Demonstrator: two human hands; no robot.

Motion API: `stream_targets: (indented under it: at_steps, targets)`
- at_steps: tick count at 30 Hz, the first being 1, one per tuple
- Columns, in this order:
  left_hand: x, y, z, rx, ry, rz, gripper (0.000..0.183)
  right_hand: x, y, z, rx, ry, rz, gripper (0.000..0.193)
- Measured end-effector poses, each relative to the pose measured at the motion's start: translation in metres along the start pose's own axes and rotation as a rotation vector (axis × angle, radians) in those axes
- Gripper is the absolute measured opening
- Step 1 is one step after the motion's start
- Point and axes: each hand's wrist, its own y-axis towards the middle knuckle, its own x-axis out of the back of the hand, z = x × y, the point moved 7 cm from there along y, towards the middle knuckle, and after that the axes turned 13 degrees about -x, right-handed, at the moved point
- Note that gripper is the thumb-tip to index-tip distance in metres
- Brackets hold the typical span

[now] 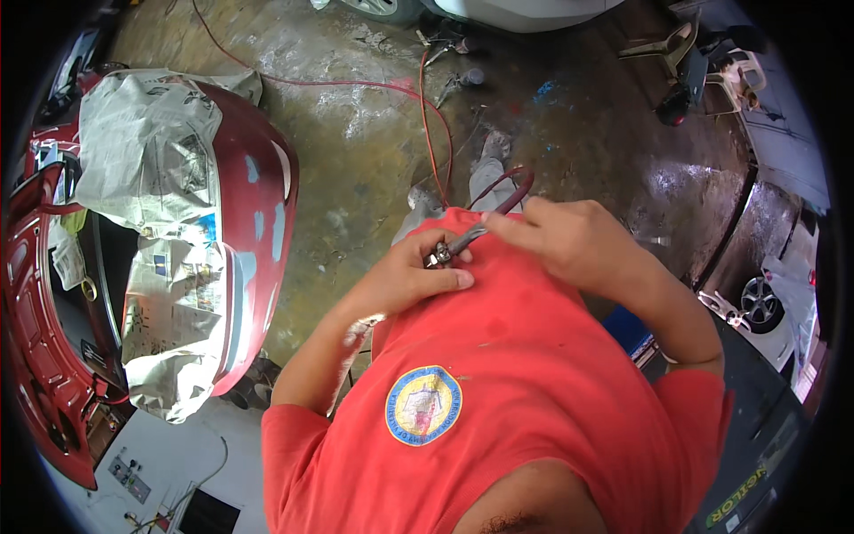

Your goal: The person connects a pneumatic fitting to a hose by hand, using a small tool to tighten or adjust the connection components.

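In front of my red shirt, my left hand (405, 276) is closed round a small metal tool (464, 240) with a grey barrel and a shiny fitting at its near end. Its exact kind is hard to make out. The fingers of my right hand (578, 240) are bent together at the tool's far end, and the fingertips are partly hidden. A dark red hose (518, 198) loops up from beyond and passes under my right hand. Whether it joins the tool cannot be seen.
On the left stands a red car (258, 178) with grey filler patches, partly covered by newspaper (151, 142). An orange-red air hose (433, 142) crosses the stained floor. Chairs (680, 67) stand at the far right, and a white car (525, 11) is beyond.
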Motion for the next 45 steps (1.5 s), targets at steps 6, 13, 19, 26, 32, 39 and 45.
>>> stream_targets:
  at_steps: [6,13,19,26,32,39,45]
  targets:
    - [-0.01,-0.003,-0.008,0.005,0.034,0.048,0.042,0.007,0.003,0.023,0.226,0.073,-0.171,0.017]
    - [-0.02,-0.01,-0.034,-0.1,0.41,0.039,0.057,0.005,0.006,0.021,0.184,0.186,-0.036,0.015]
    - [-0.027,-0.011,-0.038,-0.15,0.449,-0.01,0.05,0.002,0.007,0.019,0.207,0.187,0.015,0.019]
    - [-0.031,-0.013,-0.036,-0.156,0.515,-0.005,0.048,0.003,0.005,0.02,0.197,0.199,0.033,0.017]
    - [-0.034,-0.013,-0.032,-0.235,0.539,-0.06,0.043,0.003,0.004,0.017,0.169,0.185,0.083,0.017]
    - [-0.04,-0.014,-0.037,-0.282,0.662,0.029,0.04,0.01,-0.004,-0.008,0.051,0.118,0.307,0.025]
    - [-0.041,-0.011,-0.03,-0.266,0.705,0.104,0.05,0.01,-0.011,-0.013,0.021,0.103,0.335,0.025]
